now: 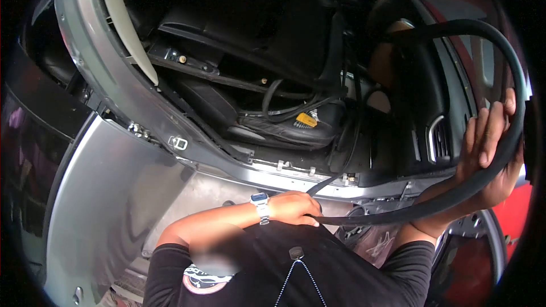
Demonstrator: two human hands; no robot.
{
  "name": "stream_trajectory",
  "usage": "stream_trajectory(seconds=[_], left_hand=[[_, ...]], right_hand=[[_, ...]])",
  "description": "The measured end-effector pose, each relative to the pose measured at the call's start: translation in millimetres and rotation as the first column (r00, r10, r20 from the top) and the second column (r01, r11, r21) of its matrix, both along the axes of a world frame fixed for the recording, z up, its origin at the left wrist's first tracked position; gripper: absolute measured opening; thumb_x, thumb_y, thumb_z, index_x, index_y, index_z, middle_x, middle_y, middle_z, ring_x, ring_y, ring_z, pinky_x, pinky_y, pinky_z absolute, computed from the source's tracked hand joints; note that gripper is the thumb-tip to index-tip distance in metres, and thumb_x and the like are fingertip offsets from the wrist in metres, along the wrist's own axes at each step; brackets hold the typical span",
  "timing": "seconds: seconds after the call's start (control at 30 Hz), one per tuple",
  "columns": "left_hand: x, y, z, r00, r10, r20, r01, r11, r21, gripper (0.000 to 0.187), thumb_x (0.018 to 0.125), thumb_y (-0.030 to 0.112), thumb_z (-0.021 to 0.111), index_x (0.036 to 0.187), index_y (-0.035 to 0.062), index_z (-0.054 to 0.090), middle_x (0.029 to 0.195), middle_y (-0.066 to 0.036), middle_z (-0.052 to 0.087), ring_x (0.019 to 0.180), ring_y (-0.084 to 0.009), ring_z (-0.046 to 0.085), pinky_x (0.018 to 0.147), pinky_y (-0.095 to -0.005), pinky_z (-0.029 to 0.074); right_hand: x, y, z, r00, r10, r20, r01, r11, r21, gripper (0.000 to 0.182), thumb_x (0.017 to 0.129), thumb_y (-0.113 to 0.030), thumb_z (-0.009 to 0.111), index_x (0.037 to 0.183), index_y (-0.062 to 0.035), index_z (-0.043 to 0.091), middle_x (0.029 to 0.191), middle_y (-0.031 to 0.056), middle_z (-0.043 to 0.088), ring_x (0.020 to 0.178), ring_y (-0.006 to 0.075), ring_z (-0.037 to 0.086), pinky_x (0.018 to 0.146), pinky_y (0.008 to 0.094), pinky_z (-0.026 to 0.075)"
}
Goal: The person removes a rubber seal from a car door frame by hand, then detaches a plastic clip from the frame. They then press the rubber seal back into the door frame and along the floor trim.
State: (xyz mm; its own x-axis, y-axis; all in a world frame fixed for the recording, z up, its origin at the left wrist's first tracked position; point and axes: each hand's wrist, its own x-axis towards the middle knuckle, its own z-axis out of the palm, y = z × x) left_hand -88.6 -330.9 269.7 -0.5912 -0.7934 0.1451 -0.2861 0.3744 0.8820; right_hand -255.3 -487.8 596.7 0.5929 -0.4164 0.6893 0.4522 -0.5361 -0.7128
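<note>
A long black rubber door seal (455, 196) arcs from my chest up and round the right side of the view. My left hand (293, 207), with a silver watch on its wrist, is closed on the seal's lower end just above my black shirt. My right hand (489, 148) is raised at the right, and its fingers curl round the seal where it bends upward. Beyond both hands lies the open doorway of a silver car (114, 79).
Inside the car are a black seat (227, 108), loose black cables, a yellow tag (307, 119) on the floor and a dashboard vent (438, 142). The bare metal sill (273, 173) runs under the opening. Red bodywork (515, 216) shows at the far right.
</note>
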Motion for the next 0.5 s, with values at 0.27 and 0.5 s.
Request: stream_trajectory(seconds=[0.27,0.5], left_hand=[[55.2,-9.2,77.1,0.876,-0.009,-0.483,0.125,0.970,0.207,0.056,0.105,0.035,0.058,0.151,0.0057,0.049,0.137,-0.015,0.065,0.126,-0.0278,0.063,0.113,-0.0429,0.045],[90.1,-40.6,233.9,0.490,0.301,-0.818,0.336,0.801,0.496,0.071,0.107,0.063,0.032,0.137,0.0014,0.052,0.124,-0.028,0.067,0.102,-0.0354,0.073,0.088,-0.0425,0.060]], right_hand=[[34.1,115.7,-38.9,0.958,-0.255,0.131,0.257,0.966,0.007,0.050,0.111,-0.051,0.032,0.108,-0.0045,0.050,0.050,0.0005,0.050,0.037,0.0084,0.039,0.037,0.0205,0.026],[60.2,175.8,-136.2,0.929,-0.168,-0.330,0.163,0.986,-0.042,0.045,0.087,-0.027,0.083,0.102,0.0046,0.055,0.070,0.0048,0.061,0.056,0.0153,0.061,0.051,0.0309,0.048]])
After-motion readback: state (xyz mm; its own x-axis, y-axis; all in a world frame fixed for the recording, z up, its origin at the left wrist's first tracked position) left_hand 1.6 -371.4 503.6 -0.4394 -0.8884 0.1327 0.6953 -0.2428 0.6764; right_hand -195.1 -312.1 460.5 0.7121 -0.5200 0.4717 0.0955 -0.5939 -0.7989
